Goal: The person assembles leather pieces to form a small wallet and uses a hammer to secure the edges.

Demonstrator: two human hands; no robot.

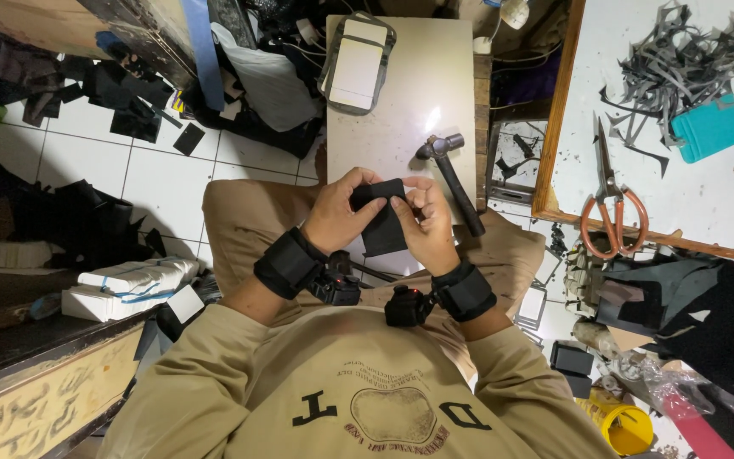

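Both hands, left hand (337,212) and right hand (425,223), hold a grip pinched shut on a flat black leather piece (381,223) above the lap, just below the dark-handled hammer (452,177) on the pale bench (401,127).

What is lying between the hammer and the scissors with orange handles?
In the head view, a small dark tray of scraps and the wooden edge of the white board lie between the hammer and the scissors.

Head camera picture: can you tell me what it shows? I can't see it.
Both hands, left hand and right hand, hold a small black piece over the lap. A hammer lies on the pale slab ahead, scissors to the right.
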